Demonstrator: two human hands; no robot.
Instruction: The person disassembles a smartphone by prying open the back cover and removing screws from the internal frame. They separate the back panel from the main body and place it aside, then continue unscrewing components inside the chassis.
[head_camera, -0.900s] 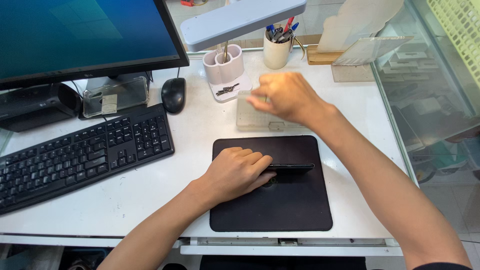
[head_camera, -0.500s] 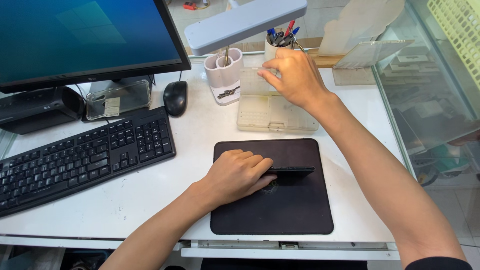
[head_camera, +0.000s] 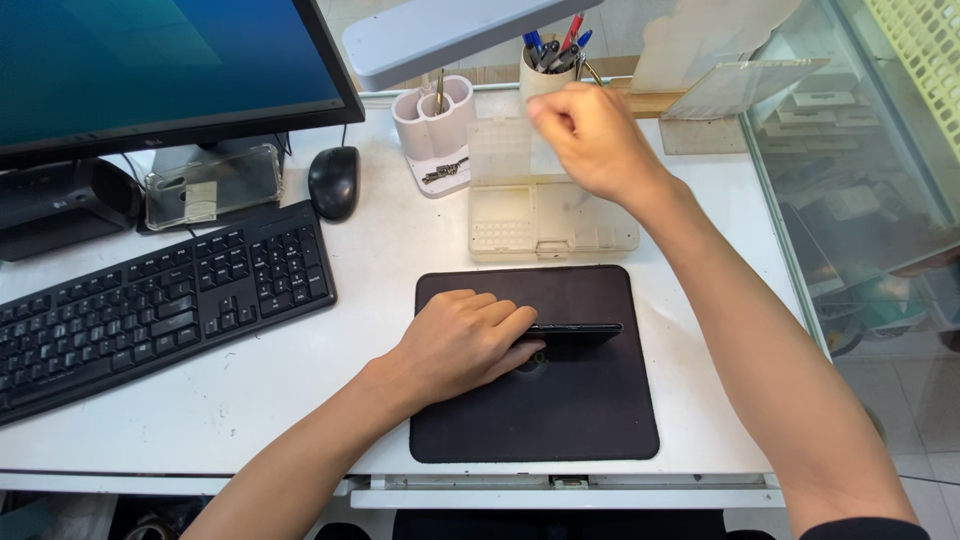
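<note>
My left hand (head_camera: 465, 340) rests on a black mat (head_camera: 540, 410) and grips a thin dark phone (head_camera: 575, 331), which stands on its long edge. My right hand (head_camera: 590, 140) reaches to the back of the desk and pinches the top edge of a translucent lid (head_camera: 498, 150). The lid belongs to a pale plastic compartment box (head_camera: 560, 220) and stands raised, almost upright. The box lies open just behind the mat, and I cannot make out what it contains.
A black keyboard (head_camera: 150, 300) and a black mouse (head_camera: 333, 182) lie to the left under a monitor (head_camera: 150, 70). A white holder (head_camera: 432, 125), a pen cup (head_camera: 545, 75) and a lamp head (head_camera: 450, 35) crowd the back. A glass cabinet (head_camera: 860, 200) borders the right side.
My right hand went from the closed box towards the back of the desk and swung its lid up. The left hand and the phone stayed put.
</note>
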